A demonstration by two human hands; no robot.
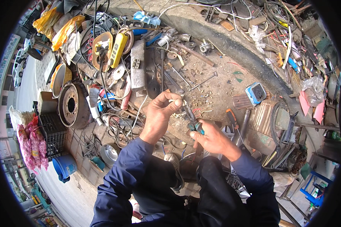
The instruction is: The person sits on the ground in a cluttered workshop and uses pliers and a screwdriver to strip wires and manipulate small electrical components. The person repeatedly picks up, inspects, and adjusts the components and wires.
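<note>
My left hand pinches a small pale piece between thumb and forefinger. What the piece is made of is too small to tell. My right hand grips a pair of pliers by teal handles, with the jaws pointing up beside my left fingertips. Whether the jaws bite on the piece cannot be made out. Beyond the hands, several small brass-coloured fittings lie scattered on the dusty ground. A loop of red wire rests just right of the pliers.
An orange-handled screwdriver and a ribbed motor housing lie to the right, below a blue box-shaped device. A concrete block, yellow power strip and wheel rim crowd the left. Loose cables lie near my left forearm.
</note>
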